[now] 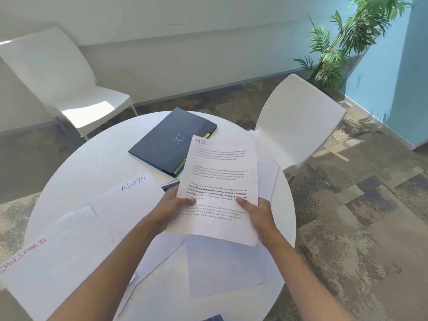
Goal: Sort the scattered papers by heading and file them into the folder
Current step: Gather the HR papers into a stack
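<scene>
Both hands hold a white printed sheet headed "HR" (220, 181) up over the round white counter (92, 158). The left hand (171, 205) has its grip clamped on the sheet's left edge, thumb lying across the text, and the right hand (259, 212) has its grip clamped on the right edge in the same way. The closed dark blue card folder (169, 140) with a pale smile mark lies flat on the far part of the counter, its near corner hidden behind the raised sheet, with yellow tabs showing at its right edge. A white sheet headed "ADMIN" (129, 198) lies on the counter left of the hands, and a white sheet headed "SPORTS" in red (46, 262) lies at the near left edge. More white papers (222, 262) lie overlapped beneath the forearms. Two white plastic chairs (298, 121) stand beyond the counter, and a green potted plant (340, 42) stands by the blue wall.
</scene>
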A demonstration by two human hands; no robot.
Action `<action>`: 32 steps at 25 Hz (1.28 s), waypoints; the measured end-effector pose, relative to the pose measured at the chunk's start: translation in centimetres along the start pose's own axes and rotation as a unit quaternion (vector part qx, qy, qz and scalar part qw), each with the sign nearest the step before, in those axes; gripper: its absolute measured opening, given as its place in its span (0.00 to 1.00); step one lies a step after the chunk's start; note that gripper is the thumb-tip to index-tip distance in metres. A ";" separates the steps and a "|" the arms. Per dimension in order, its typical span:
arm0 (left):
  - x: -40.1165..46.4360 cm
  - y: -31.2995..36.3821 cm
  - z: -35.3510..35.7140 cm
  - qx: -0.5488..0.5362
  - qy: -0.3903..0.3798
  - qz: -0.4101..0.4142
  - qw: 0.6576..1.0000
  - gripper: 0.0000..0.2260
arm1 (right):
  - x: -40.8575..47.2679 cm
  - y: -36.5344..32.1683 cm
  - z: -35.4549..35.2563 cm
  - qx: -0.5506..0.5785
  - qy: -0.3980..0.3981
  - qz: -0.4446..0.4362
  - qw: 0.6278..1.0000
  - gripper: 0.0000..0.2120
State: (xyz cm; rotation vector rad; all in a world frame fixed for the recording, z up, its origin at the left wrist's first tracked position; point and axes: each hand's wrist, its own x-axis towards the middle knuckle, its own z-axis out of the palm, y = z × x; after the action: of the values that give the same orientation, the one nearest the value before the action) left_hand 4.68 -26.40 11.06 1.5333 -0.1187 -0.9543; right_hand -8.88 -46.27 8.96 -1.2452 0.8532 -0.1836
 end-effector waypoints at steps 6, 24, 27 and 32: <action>4.3 1.2 -1.0 0.053 -0.036 -0.059 0.996 0.14 | 4.1 -0.7 -1.5 0.025 -0.069 0.076 0.994 0.14; 23.4 1.3 -7.6 0.628 0.241 0.049 0.738 0.24 | 11.9 1.6 -3.5 -0.051 0.085 0.017 0.995 0.05; 25.3 1.1 -8.7 0.672 0.218 0.009 0.707 0.39 | 12.6 1.8 -3.4 -0.051 0.089 0.017 0.995 0.06; 26.4 2.4 -10.0 0.693 0.143 -0.001 0.707 0.43 | 12.9 2.1 -3.2 -0.043 0.090 0.019 0.995 0.04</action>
State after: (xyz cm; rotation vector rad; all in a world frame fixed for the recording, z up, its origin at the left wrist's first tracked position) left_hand 29.05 -34.50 -0.78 3.0442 -0.7466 -0.5178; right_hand -2.76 -55.13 0.92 -1.3052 1.0481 -0.2340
